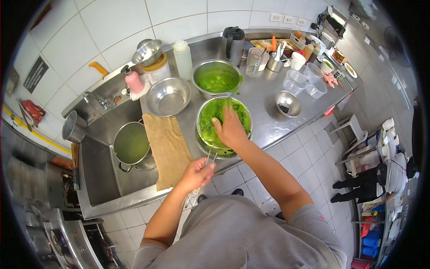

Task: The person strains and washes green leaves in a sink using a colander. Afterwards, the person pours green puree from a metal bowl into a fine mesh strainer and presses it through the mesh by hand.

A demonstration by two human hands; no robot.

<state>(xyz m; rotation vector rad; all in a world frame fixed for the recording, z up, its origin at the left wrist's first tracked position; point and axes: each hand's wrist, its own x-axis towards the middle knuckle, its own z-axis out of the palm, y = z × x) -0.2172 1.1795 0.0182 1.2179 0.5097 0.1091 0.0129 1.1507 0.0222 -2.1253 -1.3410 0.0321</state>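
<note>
A round strainer (pixel 248 117) with green, wet pulp (pixel 208 123) in it rests over a metal bowl (pixel 199 142). My left hand (pixel 197 174) is closed round the strainer's wire handle. Inside the strainer, my right hand (pixel 230 127) lies on the pulp with its thumb apart from the fingers; the fingertips have green on them. Just behind stands a steel bowl (pixel 195 83) coated with green liquid. An empty steel bowl (pixel 169 96) sits to the left of it.
Left of a brown cloth (pixel 168 148) is a sink (pixel 96 163) holding a pot of greenish liquid (pixel 131 142). A squeeze bottle (pixel 182 54) and grey jug (pixel 232 46) stand behind. Plastic containers (pixel 316 87) and a small bowl (pixel 288 104) are at right. Another person (pixel 369 183) stands far right.
</note>
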